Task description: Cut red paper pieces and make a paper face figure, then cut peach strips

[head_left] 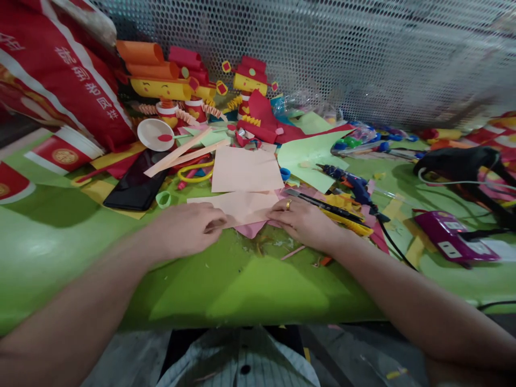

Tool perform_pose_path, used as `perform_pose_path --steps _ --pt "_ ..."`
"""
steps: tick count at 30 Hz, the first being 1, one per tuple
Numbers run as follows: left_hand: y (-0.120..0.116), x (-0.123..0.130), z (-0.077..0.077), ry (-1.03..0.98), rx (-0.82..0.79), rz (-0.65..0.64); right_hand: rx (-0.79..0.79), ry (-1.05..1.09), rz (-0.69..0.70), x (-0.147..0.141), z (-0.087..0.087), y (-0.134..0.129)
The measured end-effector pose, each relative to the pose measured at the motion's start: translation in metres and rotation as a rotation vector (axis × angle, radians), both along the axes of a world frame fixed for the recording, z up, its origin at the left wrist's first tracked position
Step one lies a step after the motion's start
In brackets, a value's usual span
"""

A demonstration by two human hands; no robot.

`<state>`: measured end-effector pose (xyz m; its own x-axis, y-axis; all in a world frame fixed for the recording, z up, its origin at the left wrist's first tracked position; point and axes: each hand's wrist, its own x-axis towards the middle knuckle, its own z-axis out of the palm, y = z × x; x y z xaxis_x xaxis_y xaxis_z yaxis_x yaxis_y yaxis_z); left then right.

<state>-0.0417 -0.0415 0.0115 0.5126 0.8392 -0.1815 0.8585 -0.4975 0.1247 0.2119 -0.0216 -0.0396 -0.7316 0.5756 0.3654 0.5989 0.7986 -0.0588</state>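
A light pink sheet of paper [242, 207] lies near the front of the green table, its near edge between my two hands. My left hand [191, 226] pinches the left end of that edge, fingers curled. On the right end, my right hand [300, 221], with a gold ring, closes its fingers on the same sheet. Just behind lies a second light pink sheet [246, 169], flat over other scraps. A darker pink scrap [252, 230] shows from beneath the held paper. Black-handled scissors or a cutter [322, 204], unclear which, lie right beside my right hand.
Behind stand several paper figures [161, 88] against a perforated metal panel [363, 48]. A black phone [139, 180] and paper cup [66, 150] are left. Right are a blue glue gun [350, 185], its cord, and a purple power strip [451, 236].
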Motion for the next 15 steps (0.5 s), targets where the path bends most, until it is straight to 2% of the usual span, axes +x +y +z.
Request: perform_pose_path --steps 8,15 --pt "-0.001 0.013 -0.01 0.013 0.05 -0.022 -0.007 -0.135 -0.108 -0.007 0.0 -0.001" --pt "0.0 0.011 -0.022 0.008 0.125 -0.073 -0.062 -0.098 -0.188 -0.01 -0.002 0.0"
